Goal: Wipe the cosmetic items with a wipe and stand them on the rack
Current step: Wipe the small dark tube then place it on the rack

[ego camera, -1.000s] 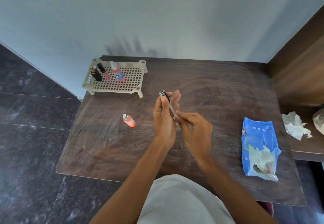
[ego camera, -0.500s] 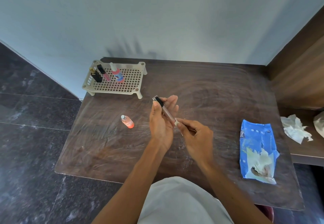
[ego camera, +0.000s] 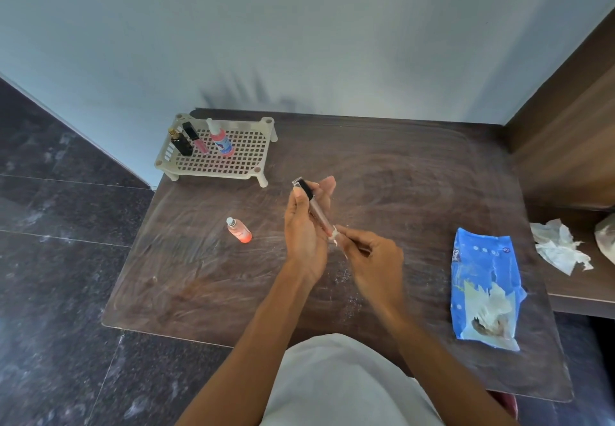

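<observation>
Left hand [ego camera: 304,229] holds the gloss tube [ego camera: 317,210] slanted, cap away-left; right hand [ego camera: 374,257] seemingly pinches the wipe [ego camera: 335,236].

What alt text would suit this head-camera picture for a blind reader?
A person's left hand holds a lip gloss tube while the right hand pinches a wipe against its lower end; three cosmetics stand on a rack.
</observation>
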`<state>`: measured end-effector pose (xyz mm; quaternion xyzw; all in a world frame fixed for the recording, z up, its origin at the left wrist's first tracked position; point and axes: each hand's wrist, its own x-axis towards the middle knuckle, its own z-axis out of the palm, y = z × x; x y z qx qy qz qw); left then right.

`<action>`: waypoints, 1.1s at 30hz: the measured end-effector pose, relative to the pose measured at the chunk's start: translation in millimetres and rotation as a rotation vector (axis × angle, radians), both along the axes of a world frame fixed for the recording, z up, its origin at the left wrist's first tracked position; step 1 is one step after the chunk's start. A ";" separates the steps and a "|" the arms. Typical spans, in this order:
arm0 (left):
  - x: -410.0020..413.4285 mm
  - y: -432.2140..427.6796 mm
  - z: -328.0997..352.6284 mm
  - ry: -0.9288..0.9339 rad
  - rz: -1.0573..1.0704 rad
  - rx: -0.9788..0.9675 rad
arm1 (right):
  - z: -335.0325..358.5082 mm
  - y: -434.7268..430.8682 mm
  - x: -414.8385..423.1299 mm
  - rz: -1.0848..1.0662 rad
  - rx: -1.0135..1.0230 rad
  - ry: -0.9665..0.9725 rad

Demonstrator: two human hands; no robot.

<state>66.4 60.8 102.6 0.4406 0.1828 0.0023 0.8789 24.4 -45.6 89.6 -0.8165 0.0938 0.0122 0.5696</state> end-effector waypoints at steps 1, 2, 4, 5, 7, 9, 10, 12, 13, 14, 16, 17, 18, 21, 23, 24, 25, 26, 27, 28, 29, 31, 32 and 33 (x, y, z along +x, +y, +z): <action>-1.5 -1.2 -2.5 0.008 -0.005 0.008 | -3.8 0.1 -4.7 -0.029 0.011 0.011; -3.4 -3.4 -4.9 0.011 -0.015 0.022 | -6.1 0.6 -7.6 -0.056 0.020 0.012; -5.6 -7.8 -7.3 0.003 -0.037 0.065 | -6.9 1.3 -5.9 -0.074 0.040 0.023; -5.8 -9.5 -7.2 -0.004 -0.050 0.098 | -5.4 1.4 -2.8 -0.067 0.043 0.029; -5.5 -13.4 -5.1 -0.007 -0.077 0.176 | 0.0 1.0 5.4 -0.045 0.050 0.031; -6.0 -18.0 -3.7 0.001 -0.093 0.211 | 5.2 1.6 13.5 -0.049 0.116 0.026; -6.6 -19.6 -3.9 0.005 -0.085 0.206 | 7.2 3.0 16.4 -0.061 0.168 0.030; -5.8 -19.4 -3.0 0.013 -0.050 0.152 | 7.6 5.5 19.1 -0.100 0.253 0.063; -4.4 -17.8 -2.6 0.011 -0.030 0.122 | 5.7 6.3 18.7 -0.119 0.285 0.097; -3.0 -15.5 -2.6 0.002 -0.005 0.101 | 3.5 6.6 16.3 -0.138 0.325 0.140; 0.2 -12.1 -2.3 -0.020 0.053 0.068 | -0.3 6.5 8.1 -0.173 0.450 0.228; 1.4 -10.8 -2.1 -0.025 0.080 0.049 | -0.1 7.0 4.2 -0.188 0.503 0.257; 2.0 -10.0 -2.2 -0.025 0.102 0.028 | 0.8 8.1 1.4 -0.200 0.542 0.279; 2.0 -10.0 -1.6 -0.037 0.138 -0.002 | 6.5 11.5 -0.3 -0.264 0.692 0.340; 1.6 -12.1 -1.2 -0.069 0.149 0.006 | 10.1 10.1 3.8 -0.323 0.773 0.365; 1.3 -12.9 -1.3 -0.085 0.161 0.017 | 11.2 8.6 5.6 -0.331 0.776 0.371; 1.0 -13.2 -1.4 -0.097 0.176 0.028 | 12.7 7.0 6.7 -0.324 0.764 0.369; 0.7 -13.3 -1.5 -0.106 0.191 0.034 | 14.4 5.7 6.8 -0.314 0.753 0.358; 0.0 -13.1 -1.6 -0.114 0.201 0.041 | 15.5 4.4 6.3 -0.307 0.749 0.341; -1.0 -12.5 -2.2 -0.120 0.205 0.055 | 16.3 3.3 5.4 -0.300 0.749 0.319; -2.6 -12.0 -3.1 -0.126 0.201 0.075 | 18.0 2.6 4.4 -0.285 0.735 0.290; -6.9 -11.0 -6.2 -0.126 0.176 0.117 | 19.4 2.1 3.0 -0.226 0.564 0.177; -9.3 -11.4 -6.9 -0.117 0.157 0.139 | 18.9 2.5 3.2 -0.187 0.418 0.089; -11.9 -12.3 -7.0 -0.105 0.133 0.159 | 18.1 3.7 4.0 -0.147 0.273 -0.003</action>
